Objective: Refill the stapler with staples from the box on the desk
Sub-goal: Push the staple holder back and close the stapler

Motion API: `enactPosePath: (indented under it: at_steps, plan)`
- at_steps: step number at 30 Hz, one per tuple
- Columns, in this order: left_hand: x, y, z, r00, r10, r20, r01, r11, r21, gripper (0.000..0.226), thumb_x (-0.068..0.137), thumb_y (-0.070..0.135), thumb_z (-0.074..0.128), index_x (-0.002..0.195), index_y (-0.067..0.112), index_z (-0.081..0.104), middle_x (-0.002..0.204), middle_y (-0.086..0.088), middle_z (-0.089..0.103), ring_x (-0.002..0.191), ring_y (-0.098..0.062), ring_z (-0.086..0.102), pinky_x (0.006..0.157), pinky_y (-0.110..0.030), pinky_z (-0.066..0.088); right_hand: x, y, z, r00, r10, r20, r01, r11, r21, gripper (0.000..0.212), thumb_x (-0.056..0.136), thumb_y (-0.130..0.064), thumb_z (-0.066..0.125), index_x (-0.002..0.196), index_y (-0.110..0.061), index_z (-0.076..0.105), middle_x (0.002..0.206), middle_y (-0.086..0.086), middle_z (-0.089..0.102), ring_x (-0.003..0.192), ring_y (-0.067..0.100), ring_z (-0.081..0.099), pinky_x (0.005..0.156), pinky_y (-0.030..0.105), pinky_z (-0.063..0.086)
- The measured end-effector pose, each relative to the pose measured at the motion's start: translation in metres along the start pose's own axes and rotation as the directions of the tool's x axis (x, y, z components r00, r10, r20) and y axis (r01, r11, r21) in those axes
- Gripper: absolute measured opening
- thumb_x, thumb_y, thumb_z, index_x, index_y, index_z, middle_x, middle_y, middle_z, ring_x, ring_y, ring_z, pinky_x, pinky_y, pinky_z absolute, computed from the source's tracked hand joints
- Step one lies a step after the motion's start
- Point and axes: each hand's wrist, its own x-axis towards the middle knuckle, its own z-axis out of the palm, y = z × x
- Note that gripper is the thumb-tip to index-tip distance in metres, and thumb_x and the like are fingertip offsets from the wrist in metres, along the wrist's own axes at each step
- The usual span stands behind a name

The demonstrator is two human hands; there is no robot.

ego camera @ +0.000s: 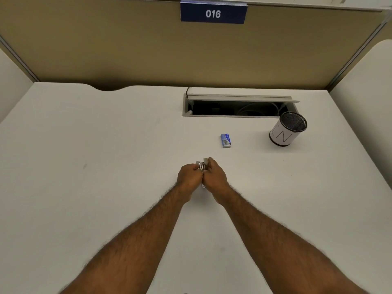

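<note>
A small metal stapler point(202, 166) is held between both hands at the middle of the white desk point(106, 155). My left hand point(188, 175) grips its left side and my right hand point(215, 176) grips its right side, so most of the stapler is hidden; only its silver top end and a bit of its lower end show. A small blue staple box point(225, 140) lies shut on the desk, beyond my right hand and apart from it.
A black mesh pen cup point(286, 129) with a white paper wrap stands at the back right. Behind the box an open cable hatch point(237, 107) is cut into the desk. A tan partition point(127, 49) with a blue "016" sign closes the back.
</note>
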Motion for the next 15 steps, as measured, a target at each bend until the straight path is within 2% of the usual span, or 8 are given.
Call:
enactPosePath:
  at_steps: [2, 3, 4, 5, 7, 11, 13, 15]
  plan:
    - [-0.001, 0.000, 0.000, 1.000, 0.009, 0.011, -0.009, 1.000, 0.000, 0.024, 0.082, 0.005, 0.050, 0.092, 0.003, 0.072, 0.096, -0.017, 0.073, 0.079, -0.019, 0.059, 0.070, -0.037, 0.050, 0.000, 0.001, -0.001, 1.000, -0.018, 0.016, 0.019, 0.999, -0.050, 0.018, 0.088, -0.007, 0.047, 0.102, -0.017, 0.050, 0.113, 0.000, 0.059, 0.103, 0.017, 0.055, 0.085, 0.030, 0.045]
    - [-0.001, 0.000, 0.000, 1.000, 0.014, 0.019, -0.014, 1.000, 0.006, 0.025, 0.083, 0.006, 0.049, 0.093, 0.001, 0.071, 0.094, -0.019, 0.071, 0.077, -0.019, 0.056, 0.068, -0.036, 0.045, -0.001, 0.001, -0.003, 1.000, -0.027, 0.014, 0.029, 0.993, -0.117, 0.032, 0.092, -0.013, 0.048, 0.124, -0.013, 0.049, 0.131, 0.002, 0.055, 0.121, 0.020, 0.051, 0.100, 0.032, 0.042]
    - [-0.002, -0.002, 0.000, 0.999, 0.022, 0.026, -0.022, 1.000, 0.009, 0.025, 0.083, 0.006, 0.048, 0.093, 0.001, 0.069, 0.090, -0.019, 0.069, 0.076, -0.019, 0.053, 0.067, -0.034, 0.041, -0.002, 0.002, -0.004, 1.000, -0.031, 0.002, 0.031, 0.985, -0.170, 0.047, 0.095, -0.018, 0.048, 0.142, -0.012, 0.039, 0.145, 0.003, 0.045, 0.135, 0.021, 0.042, 0.109, 0.032, 0.033]
    - [-0.003, -0.002, 0.000, 0.999, 0.031, 0.036, -0.031, 0.999, 0.008, 0.025, 0.083, 0.006, 0.047, 0.093, 0.001, 0.069, 0.086, -0.016, 0.066, 0.076, -0.019, 0.051, 0.067, -0.033, 0.039, -0.004, 0.001, -0.006, 0.999, -0.037, -0.007, 0.035, 0.978, -0.206, 0.055, 0.097, -0.020, 0.047, 0.149, -0.012, 0.030, 0.153, 0.004, 0.037, 0.140, 0.022, 0.035, 0.111, 0.029, 0.028]
    - [-0.005, -0.003, 0.001, 0.998, 0.042, 0.048, -0.042, 0.999, -0.001, 0.028, 0.083, 0.005, 0.045, 0.094, 0.005, 0.070, 0.086, -0.011, 0.067, 0.076, -0.018, 0.052, 0.067, -0.031, 0.039, -0.005, 0.002, -0.008, 0.998, -0.052, -0.020, 0.045, 0.969, -0.241, 0.056, 0.096, -0.017, 0.047, 0.148, -0.009, 0.029, 0.153, 0.008, 0.037, 0.140, 0.024, 0.036, 0.108, 0.027, 0.029]
    - [-0.013, -0.003, 0.000, 0.997, 0.050, 0.065, -0.049, 0.998, -0.030, 0.033, 0.084, 0.004, 0.043, 0.097, 0.017, 0.071, 0.086, 0.002, 0.066, 0.073, -0.011, 0.054, 0.066, -0.027, 0.042, -0.011, 0.003, -0.012, 0.998, -0.053, -0.021, 0.047, 0.973, -0.224, 0.043, 0.093, -0.016, 0.045, 0.136, -0.013, 0.046, 0.137, 0.005, 0.054, 0.128, 0.026, 0.049, 0.104, 0.032, 0.040]
    - [-0.015, -0.003, 0.000, 0.995, 0.068, 0.076, -0.064, 0.997, -0.046, 0.034, 0.087, 0.007, 0.044, 0.106, 0.017, 0.070, 0.100, -0.001, 0.070, 0.087, -0.016, 0.062, 0.077, -0.031, 0.050, -0.015, 0.002, -0.011, 0.999, -0.053, -0.004, 0.052, 0.981, -0.189, 0.034, 0.093, -0.024, 0.047, 0.125, -0.013, 0.053, 0.127, 0.006, 0.061, 0.121, 0.027, 0.056, 0.103, 0.041, 0.045]
    - [-0.016, -0.005, 0.000, 0.992, 0.074, 0.101, -0.068, 0.996, -0.066, 0.036, 0.090, 0.007, 0.046, 0.118, 0.014, 0.066, 0.114, -0.007, 0.069, 0.104, -0.022, 0.065, 0.094, -0.040, 0.053, -0.019, 0.000, -0.012, 0.997, -0.076, -0.004, 0.074, 0.983, -0.169, 0.029, 0.094, -0.034, 0.052, 0.109, -0.009, 0.057, 0.111, 0.010, 0.067, 0.107, 0.029, 0.062, 0.094, 0.048, 0.050]
